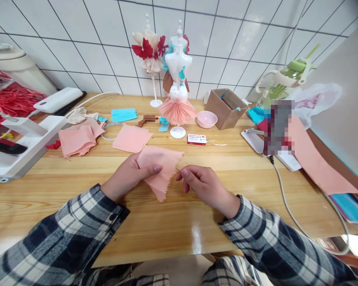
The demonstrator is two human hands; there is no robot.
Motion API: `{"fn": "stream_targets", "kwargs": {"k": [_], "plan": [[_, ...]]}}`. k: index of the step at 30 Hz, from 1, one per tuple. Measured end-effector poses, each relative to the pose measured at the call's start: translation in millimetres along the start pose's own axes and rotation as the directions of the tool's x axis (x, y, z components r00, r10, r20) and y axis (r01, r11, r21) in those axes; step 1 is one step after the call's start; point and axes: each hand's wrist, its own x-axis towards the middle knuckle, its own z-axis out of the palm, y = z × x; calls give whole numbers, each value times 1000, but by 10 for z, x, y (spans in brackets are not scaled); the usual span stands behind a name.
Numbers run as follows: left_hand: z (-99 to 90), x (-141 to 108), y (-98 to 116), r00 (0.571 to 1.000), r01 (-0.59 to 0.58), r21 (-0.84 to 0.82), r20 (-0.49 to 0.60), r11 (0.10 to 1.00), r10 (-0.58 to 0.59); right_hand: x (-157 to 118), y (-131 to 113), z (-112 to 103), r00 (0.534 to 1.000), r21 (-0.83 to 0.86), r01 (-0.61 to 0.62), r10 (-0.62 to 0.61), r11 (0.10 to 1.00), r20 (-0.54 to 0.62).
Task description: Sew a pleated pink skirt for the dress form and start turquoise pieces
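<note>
My left hand holds a square of pink fabric with pinked edges just above the wooden table, thumb pressed on its front. My right hand pinches a thin needle between thumb and forefinger, its tip at the fabric's right edge. Both sleeves are plaid. Beyond the hands lie another pink square and a pile of pink squares.
A white mini mannequin with a pleated pink skirt stands mid-table, a second dressed one behind it. Nearby are a pink bowl, a cardboard box, a small red-white packet, turquoise fabric, a white device at left and a cable at right.
</note>
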Motion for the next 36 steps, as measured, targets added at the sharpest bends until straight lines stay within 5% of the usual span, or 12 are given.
{"fn": "stream_targets", "kwargs": {"k": [20, 36], "plan": [[-16, -8, -45, 998, -58, -4, 8, 998, 58, 11, -31, -28, 998, -3, -14, 13, 1000, -63], [5, 0, -35, 994, -21, 90, -109, 996, 31, 4, -16, -8, 998, -42, -39, 41, 998, 50]]}}
